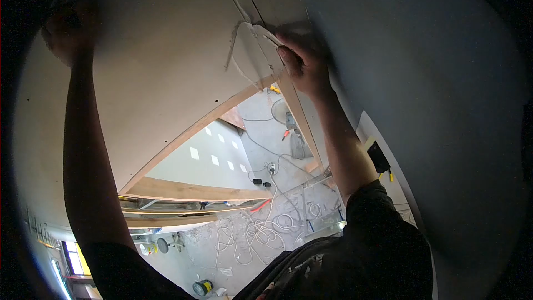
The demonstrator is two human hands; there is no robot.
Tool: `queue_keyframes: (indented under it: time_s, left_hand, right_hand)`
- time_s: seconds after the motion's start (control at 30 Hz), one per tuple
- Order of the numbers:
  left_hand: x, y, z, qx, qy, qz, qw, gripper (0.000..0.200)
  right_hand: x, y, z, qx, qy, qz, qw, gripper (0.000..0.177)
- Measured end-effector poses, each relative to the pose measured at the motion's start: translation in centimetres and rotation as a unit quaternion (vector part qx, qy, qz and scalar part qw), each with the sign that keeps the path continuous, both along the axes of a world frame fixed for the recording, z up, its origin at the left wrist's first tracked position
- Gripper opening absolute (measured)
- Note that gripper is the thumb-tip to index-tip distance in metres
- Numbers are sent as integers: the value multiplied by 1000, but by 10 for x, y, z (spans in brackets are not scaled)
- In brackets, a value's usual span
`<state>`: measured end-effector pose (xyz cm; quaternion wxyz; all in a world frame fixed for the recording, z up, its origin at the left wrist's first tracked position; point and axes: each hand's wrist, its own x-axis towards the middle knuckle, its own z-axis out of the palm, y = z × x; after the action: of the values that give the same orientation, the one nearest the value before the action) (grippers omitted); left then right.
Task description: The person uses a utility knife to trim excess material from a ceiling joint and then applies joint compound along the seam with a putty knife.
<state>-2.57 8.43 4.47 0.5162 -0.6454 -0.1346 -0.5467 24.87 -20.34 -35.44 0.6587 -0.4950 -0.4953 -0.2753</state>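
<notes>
My right hand (304, 65) is raised against the seam where two large boards meet. Its thumb and index finger are closed on a thin pale strip (268, 37). More of the strip's pale line runs left and loops down over the joint beside the hand. My left hand (72, 30) is up at the far left, by the broad pale board (161, 50). It lies in deep shadow, so neither its finger positions nor anything in it can be made out. A darker grey board (422, 105) rises on the right of my right forearm.
Wooden framing (194, 189) edges an opening below the boards. On the floor beyond lie a tangled white cable (266, 233), a red-handled tool (286, 134) and a dark bucket or tin (202, 287). A black box (378, 157) with yellow-tipped wires is near my right elbow.
</notes>
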Motion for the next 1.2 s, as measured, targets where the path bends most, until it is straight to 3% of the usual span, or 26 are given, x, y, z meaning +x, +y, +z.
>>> queue_keyframes:
  time_s: [0.1, 0.2, 0.3, 0.5, 0.6, 0.67, 0.7, 0.8, 0.9, 1.0, 1.03, 1.1, 1.2]
  left_hand:
    - [5, -3, -8, 72, -15, -45, 996, 47]
    - [12, -13, -16, 9, -71, -119, 990, 44]
    - [9, -15, -18, -17, -79, -148, 986, 39]
    - [9, -11, -13, -14, -93, -119, 988, 37]
    - [10, -14, -11, 76, -52, -45, 995, 38]
    - [23, -54, -30, -29, -109, -126, 986, 39]
    - [21, -51, -29, -29, -109, -125, 986, 39]
    - [12, -30, -24, -40, -80, -92, 992, 39]
    - [5, -5, -15, 35, -50, -8, 998, 42]
    - [-1, 12, -6, 2, -68, -74, 995, 50]
    - [-12, 33, 9, 54, -32, 42, 997, 55]
    - [-13, 39, 12, 104, 7, 155, 982, 60]
    - [-12, 39, 10, 107, -24, 129, 986, 65]
  right_hand:
    - [-3, -4, -9, -48, 22, -26, 998, 31]
    - [-5, -4, -19, -14, 4, -29, 999, 31]
    - [-10, -9, -28, -54, 48, -1, 997, 31]
    - [-15, -24, -42, -115, 83, 0, 990, 32]
    - [-15, -27, -40, -113, 78, 20, 990, 31]
    - [-16, -25, -41, -92, 91, 21, 991, 32]
    - [-16, -24, -38, -92, 91, 22, 991, 32]
    - [-16, -22, -32, -89, 93, 36, 991, 32]
    - [-12, -14, -31, -101, 87, 27, 991, 32]
    - [-11, -10, -37, -83, 87, 37, 992, 32]
    - [-11, -7, -43, -76, 83, 29, 993, 32]
    - [-15, -9, -48, -71, 83, 21, 994, 32]
    - [-23, -12, -56, -87, 121, 12, 989, 32]
